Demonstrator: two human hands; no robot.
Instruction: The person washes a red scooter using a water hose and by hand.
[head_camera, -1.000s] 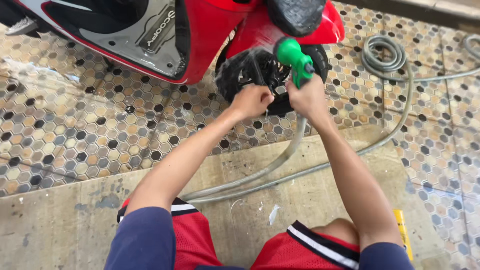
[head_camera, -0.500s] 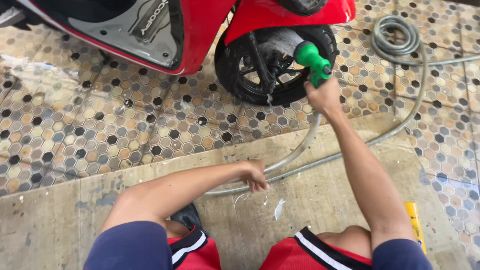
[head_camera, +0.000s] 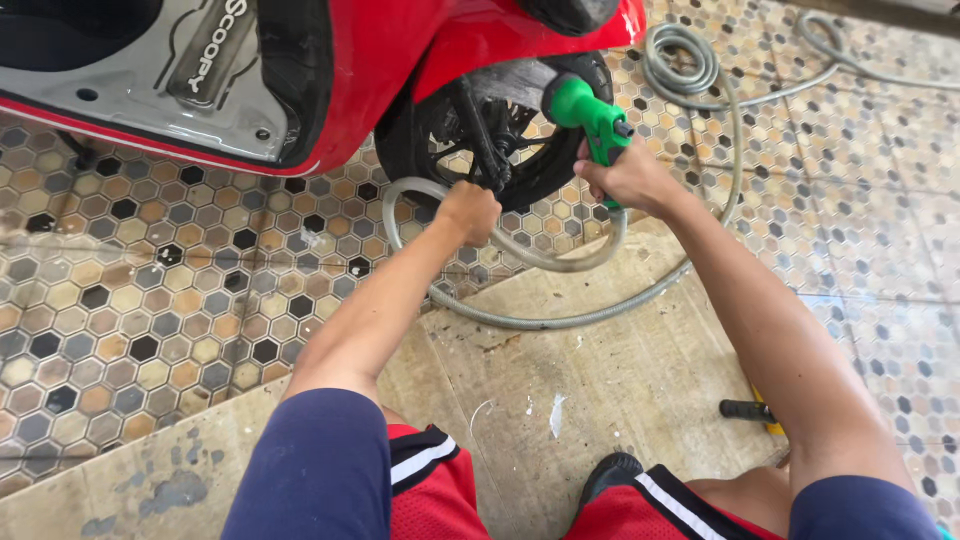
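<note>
Right hand (head_camera: 628, 178) clenched around green plastic spray nozzle (head_camera: 588, 112), aimed at black scooter wheel (head_camera: 500, 135). Left hand (head_camera: 468, 211) fisted on grey rubber hose (head_camera: 560, 320) just below wheel, hose looping over hexagon-tiled floor (head_camera: 150, 300).

2 hands (head_camera: 468, 212) (head_camera: 625, 175), 1 spray nozzle (head_camera: 590, 115), 1 hose (head_camera: 560, 320), 1 scooter (head_camera: 400, 60).
</note>
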